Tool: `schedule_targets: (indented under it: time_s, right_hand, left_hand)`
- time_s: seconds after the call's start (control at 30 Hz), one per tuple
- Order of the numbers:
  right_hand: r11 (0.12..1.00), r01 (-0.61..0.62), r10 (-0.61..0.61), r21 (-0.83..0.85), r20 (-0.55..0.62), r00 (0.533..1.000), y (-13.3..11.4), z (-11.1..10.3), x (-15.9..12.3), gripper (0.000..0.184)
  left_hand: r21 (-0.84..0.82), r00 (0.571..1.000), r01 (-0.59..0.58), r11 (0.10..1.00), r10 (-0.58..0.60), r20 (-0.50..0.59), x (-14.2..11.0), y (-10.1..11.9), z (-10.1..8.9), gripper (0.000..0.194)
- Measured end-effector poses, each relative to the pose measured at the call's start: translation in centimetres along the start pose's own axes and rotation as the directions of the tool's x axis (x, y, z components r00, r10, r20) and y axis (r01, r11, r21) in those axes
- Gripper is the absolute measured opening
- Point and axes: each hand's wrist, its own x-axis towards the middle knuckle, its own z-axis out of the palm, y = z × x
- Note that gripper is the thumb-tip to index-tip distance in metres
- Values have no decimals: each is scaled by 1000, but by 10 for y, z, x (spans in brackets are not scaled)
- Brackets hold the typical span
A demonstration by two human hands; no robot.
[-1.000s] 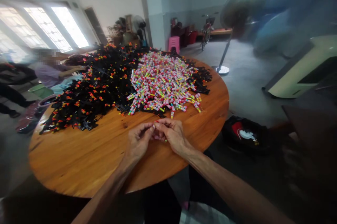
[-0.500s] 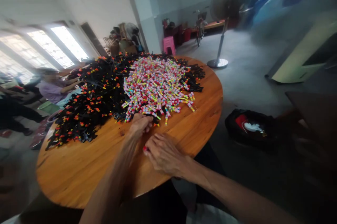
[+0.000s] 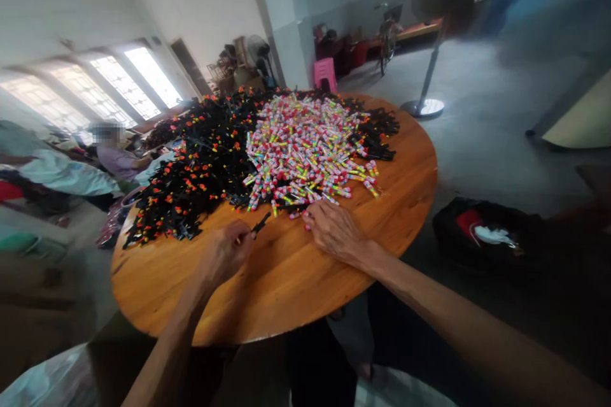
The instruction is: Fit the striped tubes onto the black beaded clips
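Observation:
A round wooden table carries a big heap of black parts with orange and yellow tips and a heap of small pink, red and green tubes. My left hand hovers over the bare wood, its fingers pinched on one black part that sticks out toward the heaps. My right hand rests at the near edge of the tube heap, fingers bent down onto a small tube at its fingertips.
A person sits at the far left of the table, with others behind. A standing fan is on the floor to the right. A black bag lies on the floor near my right arm. A pink stool stands far back.
My left hand drew back from the heap's edge with a black part pinched in it. My right hand moved forward from the table's near side to the tube heap.

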Motion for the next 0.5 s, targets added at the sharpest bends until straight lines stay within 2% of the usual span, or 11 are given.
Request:
schedule_targets:
  time_s: [0.07,0.1,0.2,0.27,0.33,0.5]
  right_hand:
    - [996,39,-34,80,-64,997,-6,1,-9,25]
    - [992,67,-60,105,-67,996,-11,3,-14,26]
    - [987,148,-150,67,33,988,-21,10,-26,26]
    - [985,174,-174,12,114,978,-23,13,-31,25]
    - [982,187,-184,-7,156,970,-22,13,-33,23]
    - [981,193,-188,-14,178,966,-16,9,-34,21]
  left_hand:
    - [211,973,-232,950,226,52,-26,-8,1,26]
    - [270,959,-282,921,271,76,-36,-11,3,24]
    - [355,957,-286,890,286,54,-53,-14,16,18]
    - [357,960,-266,895,279,16,-52,-13,27,34]
    - [341,960,-268,901,278,20,-45,-13,37,41]
    - [278,936,-350,894,346,67,-27,-20,54,25]
